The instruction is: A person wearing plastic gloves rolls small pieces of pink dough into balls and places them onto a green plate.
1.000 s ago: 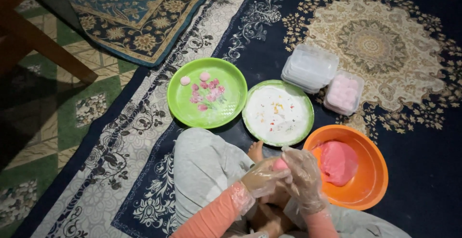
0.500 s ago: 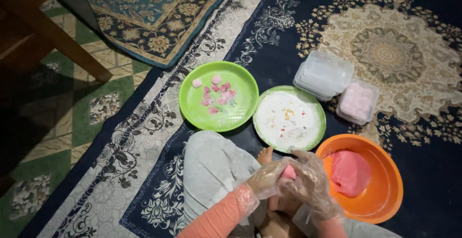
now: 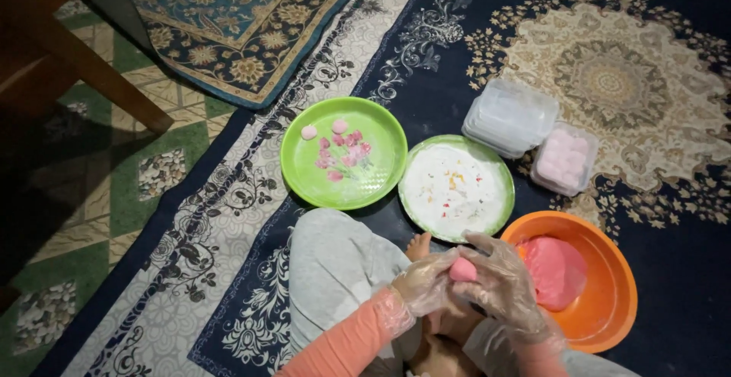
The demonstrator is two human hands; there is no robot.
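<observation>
Cupping soft pink dough ball (image 3: 462, 269), crinkly-gloved left hand (image 3: 423, 282), right hand (image 3: 499, 282)

Two plates (image 3: 344, 154) (image 3: 455, 186) side by side on carpet (image 3: 426, 49), bowl (image 3: 601, 301) right – dough (image 3: 554, 270) in it, tubs (image 3: 509, 116) behind.

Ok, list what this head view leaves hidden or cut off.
- Small pink dough lump: mostly covered by the gloved left hand and right hand.
- Stack of clear plastic lidded tubs: contents unreadable through cloudy walls.
- Brown wooden furniture leg: upper part cut off by the frame.
</observation>
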